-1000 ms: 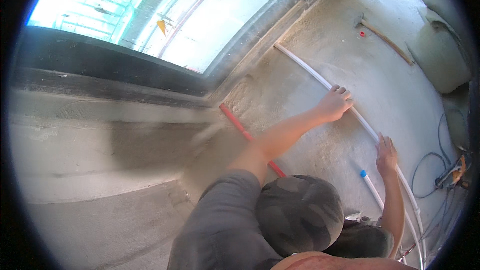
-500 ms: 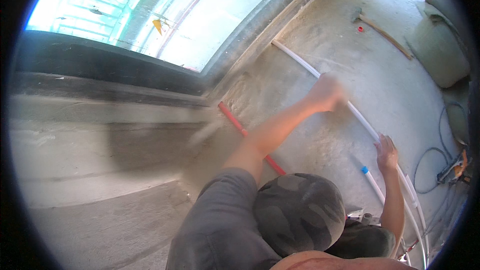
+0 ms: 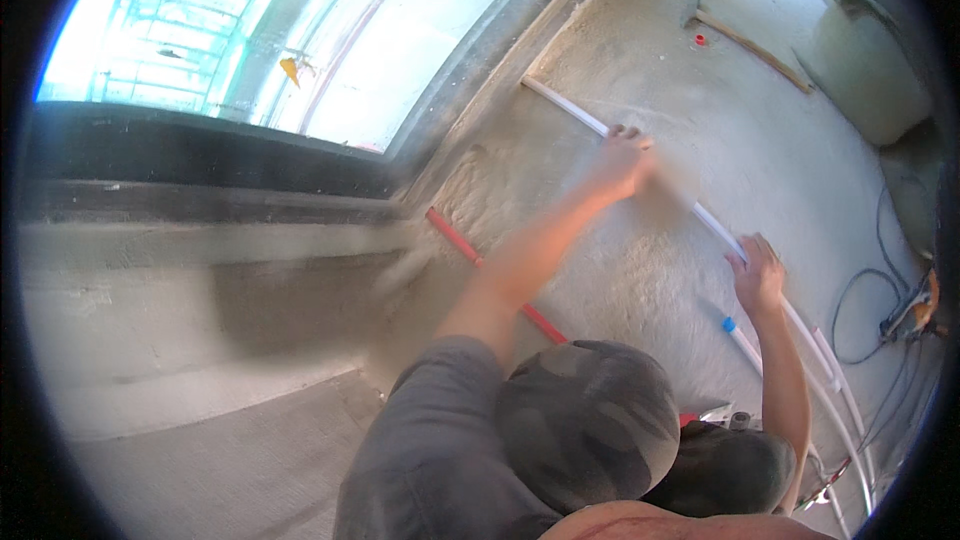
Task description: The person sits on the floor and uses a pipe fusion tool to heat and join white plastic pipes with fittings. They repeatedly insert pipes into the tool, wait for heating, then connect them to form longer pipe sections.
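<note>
A long white plastic pipe (image 3: 566,108) lies slantwise over the concrete floor, its far end near the window frame. My left hand (image 3: 626,160) reaches across, its fingers bent over the pipe some way from that end. Closer to me, my right hand (image 3: 757,275) is closed round the same pipe, with thumb and fingers on either side. Between the hands, a stretch of pipe is partly hidden by blur. Left of my right forearm lies another white pipe (image 3: 744,346) with a blue cap (image 3: 728,324).
A red pipe (image 3: 453,234) runs from the wall toward my camouflage-clad knee (image 3: 585,420). At the far right lie a hammer (image 3: 752,47), a small red ring-shaped piece (image 3: 701,40) and grey-green sheeting (image 3: 868,80). A dark cable (image 3: 850,292) loops at the right.
My right hand has slid a little farther up along the pipe. My left hand has shifted slightly toward the pipe's far end, its fingers now showing. The whole view has tilted slightly.
</note>
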### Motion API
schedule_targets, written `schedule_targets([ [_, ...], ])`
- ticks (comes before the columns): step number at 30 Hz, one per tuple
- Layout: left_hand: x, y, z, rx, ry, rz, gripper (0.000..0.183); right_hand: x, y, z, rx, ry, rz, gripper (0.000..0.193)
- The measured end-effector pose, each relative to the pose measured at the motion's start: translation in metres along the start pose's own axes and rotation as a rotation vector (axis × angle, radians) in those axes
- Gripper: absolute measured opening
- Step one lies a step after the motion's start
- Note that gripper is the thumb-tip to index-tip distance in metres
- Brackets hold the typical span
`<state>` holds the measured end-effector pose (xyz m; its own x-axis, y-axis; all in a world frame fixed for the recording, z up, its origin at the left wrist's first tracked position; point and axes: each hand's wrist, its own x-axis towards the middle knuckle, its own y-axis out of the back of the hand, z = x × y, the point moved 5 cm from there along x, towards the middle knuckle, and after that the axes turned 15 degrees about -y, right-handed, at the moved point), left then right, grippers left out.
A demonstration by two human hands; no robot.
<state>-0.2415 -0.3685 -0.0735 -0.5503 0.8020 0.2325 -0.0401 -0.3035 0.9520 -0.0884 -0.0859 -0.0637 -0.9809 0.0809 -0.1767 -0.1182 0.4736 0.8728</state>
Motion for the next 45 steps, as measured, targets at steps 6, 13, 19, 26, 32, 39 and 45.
schedule_targets([
  [6, 0.045, 0.011, -0.003, -0.011, 0.02, -0.037, 0.014, 0.042, -0.024, 0.003, -0.234, -0.114, -0.052, 0.026],
  [13, 0.035, -0.041, 0.031, 0.038, -0.144, -0.105, 0.017, -0.019, 0.007, 0.029, -0.249, 0.073, 0.055, 0.029],
  [19, 0.032, -0.001, 0.028, 0.097, -0.151, -0.263, 0.019, -0.153, 0.086, 0.101, -0.174, -0.171, 0.177, 0.035],
  [26, 0.033, 0.005, 0.032, 0.262, -0.219, -0.415, 0.028, -0.245, 0.152, 0.229, -0.064, -0.659, 0.276, 0.028],
  [32, 0.064, -0.028, 0.096, 0.221, -0.398, -0.388, 0.022, -0.224, 0.119, 0.277, 0.174, -0.663, 0.174, 0.038],
  [39, 0.072, -0.023, 0.094, 0.35, -0.297, -0.485, 0.017, -0.19, 0.122, 0.285, 0.454, -0.538, 0.012, 0.035],
  [45, 0.073, -0.029, 0.146, 0.375, -0.202, -0.499, 0.032, -0.174, 0.119, 0.289, 0.326, -0.496, -0.045, 0.036],
])
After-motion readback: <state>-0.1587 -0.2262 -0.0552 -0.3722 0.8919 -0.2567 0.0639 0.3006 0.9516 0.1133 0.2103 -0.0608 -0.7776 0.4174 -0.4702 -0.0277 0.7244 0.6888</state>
